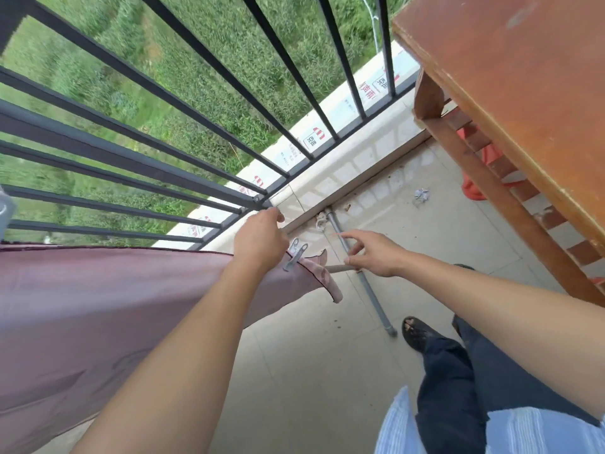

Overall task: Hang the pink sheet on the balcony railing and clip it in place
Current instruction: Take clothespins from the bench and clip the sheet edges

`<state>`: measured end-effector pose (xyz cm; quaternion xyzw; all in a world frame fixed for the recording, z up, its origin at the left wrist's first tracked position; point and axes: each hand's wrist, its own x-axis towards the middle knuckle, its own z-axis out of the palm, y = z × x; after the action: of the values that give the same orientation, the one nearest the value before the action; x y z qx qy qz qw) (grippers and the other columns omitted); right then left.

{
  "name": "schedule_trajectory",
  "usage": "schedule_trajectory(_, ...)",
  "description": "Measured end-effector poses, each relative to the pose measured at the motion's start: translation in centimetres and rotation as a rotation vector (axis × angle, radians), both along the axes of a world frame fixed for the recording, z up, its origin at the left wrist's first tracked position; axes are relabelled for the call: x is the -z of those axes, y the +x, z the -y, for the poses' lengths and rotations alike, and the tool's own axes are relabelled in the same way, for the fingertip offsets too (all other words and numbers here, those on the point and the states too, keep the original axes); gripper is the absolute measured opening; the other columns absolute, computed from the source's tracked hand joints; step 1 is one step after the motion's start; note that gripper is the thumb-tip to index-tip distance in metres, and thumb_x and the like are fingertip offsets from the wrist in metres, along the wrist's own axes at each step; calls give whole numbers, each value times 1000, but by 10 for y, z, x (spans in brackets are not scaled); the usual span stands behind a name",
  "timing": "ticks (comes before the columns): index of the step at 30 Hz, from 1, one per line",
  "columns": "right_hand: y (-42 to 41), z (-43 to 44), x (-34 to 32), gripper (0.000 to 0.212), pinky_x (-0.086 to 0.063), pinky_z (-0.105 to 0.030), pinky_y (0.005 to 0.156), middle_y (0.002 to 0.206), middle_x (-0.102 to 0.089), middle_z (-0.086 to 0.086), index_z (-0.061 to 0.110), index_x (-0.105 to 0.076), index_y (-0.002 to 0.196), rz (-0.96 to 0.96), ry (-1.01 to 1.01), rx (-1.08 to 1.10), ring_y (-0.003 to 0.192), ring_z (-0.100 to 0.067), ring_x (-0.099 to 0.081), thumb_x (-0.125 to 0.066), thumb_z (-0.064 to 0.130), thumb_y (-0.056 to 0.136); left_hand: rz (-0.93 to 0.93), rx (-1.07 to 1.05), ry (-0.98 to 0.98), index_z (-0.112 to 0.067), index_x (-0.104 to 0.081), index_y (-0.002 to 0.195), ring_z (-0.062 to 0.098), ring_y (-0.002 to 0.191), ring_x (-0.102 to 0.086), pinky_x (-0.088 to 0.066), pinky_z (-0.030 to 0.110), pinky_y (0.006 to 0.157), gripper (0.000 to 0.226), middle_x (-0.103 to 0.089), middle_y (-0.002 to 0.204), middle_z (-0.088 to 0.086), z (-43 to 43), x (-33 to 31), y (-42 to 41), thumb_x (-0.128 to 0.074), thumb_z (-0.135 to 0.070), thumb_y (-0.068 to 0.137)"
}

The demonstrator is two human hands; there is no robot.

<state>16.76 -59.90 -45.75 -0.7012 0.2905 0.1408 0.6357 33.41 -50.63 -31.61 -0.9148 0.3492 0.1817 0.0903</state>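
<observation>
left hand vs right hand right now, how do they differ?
The left hand is curled, resting on the pink sheet beside the metal clip; the right hand is open, fingers spread, off the sheet. The left hand sits nearer the railing; the right hand hovers over the floor pipe. Both are bare.

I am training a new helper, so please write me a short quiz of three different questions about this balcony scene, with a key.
1. True or false: the sheet already hangs over the railing.
2. Where is the clip?
A. on the floor
B. at the sheet's corner, beside the left hand
C. on the table
3. Fill in: the right hand is open, with fingers spread above the grey ____ on the floor.

Key
1. True.
2. B.
3. pipe.
</observation>
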Motion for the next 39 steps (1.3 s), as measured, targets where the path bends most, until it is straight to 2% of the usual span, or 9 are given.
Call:
schedule_trajectory(7,-100,50,-48,43,-44,-28,78,95,-66,4,20,-56,130,-183,-248,165,92,-20,-63,-64,29,88,-107,77,-97,-15,-60,107,30,93,-60,-44,33,68,25,-67,102,7,25,-20,-71,-46,-15,87)
schedule_trajectory(11,-164,92,-83,39,-44,-30,79,91,-64,8,22,-59,127,-269,-391,261,100,-22,-63,-62,28,88,-228,123,-161,-19,-62,109,30,100,-60,-44,32,71,30,-67,110,8,57,-21,-127,-46,-17,83)
schedule_trajectory(14,-211,124,-103,37,-44,-29,81,106,-69,1,22,-61,125,-322,-492,384,105,-23,-62,-63,26,88,-292,180,-179,-20,-61,113,28,101,-61,-46,32,74,32,-67,109,5,88,-27,-166,-46,-17,84)
schedule_trajectory(21,-301,188,-118,25,-50,-33,80,101,-70,-1,24,-68,110,-452,-639,643,97,-28,-64,-60,24,86,-403,349,-164,-19,-60,112,23,103,-59,-41,29,71,31,-65,107,1,150,-29,-242,-44,-17,85)
schedule_trajectory(26,-337,245,-113,30,-48,-37,82,119,-63,-4,23,-66,115,-528,-941,476,109,-29,-55,-51,14,90,-472,368,-63,-18,-59,116,23,99,-61,-46,31,76,33,-67,106,3,176,-12,-280,-43,-18,87)
schedule_trajectory(29,-343,273,-97,41,-48,-36,83,128,-54,0,25,-57,127,-537,-957,340,117,-24,-46,-46,9,92,-511,348,5,-16,-60,116,23,96,-62,-50,33,78,34,-66,105,4,188,2,-294,-44,-19,86)
schedule_trajectory(34,-358,295,-78,25,-45,-33,82,116,-52,4,32,-64,114,-596,-941,230,110,-20,-46,-57,38,91,-515,351,94,-17,-60,107,23,95,-59,-45,30,72,26,-65,104,3,222,17,-312,-44,-20,86)
schedule_trajectory(36,-376,297,-74,26,-43,-32,81,112,-53,5,29,-67,107,-604,-940,254,108,-19,-46,-61,46,88,-498,358,108,-15,-60,98,24,89,-59,-48,34,72,20,-65,99,5,244,20,-324,-44,-20,87)
schedule_trajectory(39,-404,297,-74,28,-43,-32,74,107,-57,4,22,-67,96,-543,-860,400,102,-21,-52,-67,46,83,-457,325,107,-10,-58,106,32,98,-60,-51,39,80,27,-63,107,12,282,28,-348,-45,-28,90)
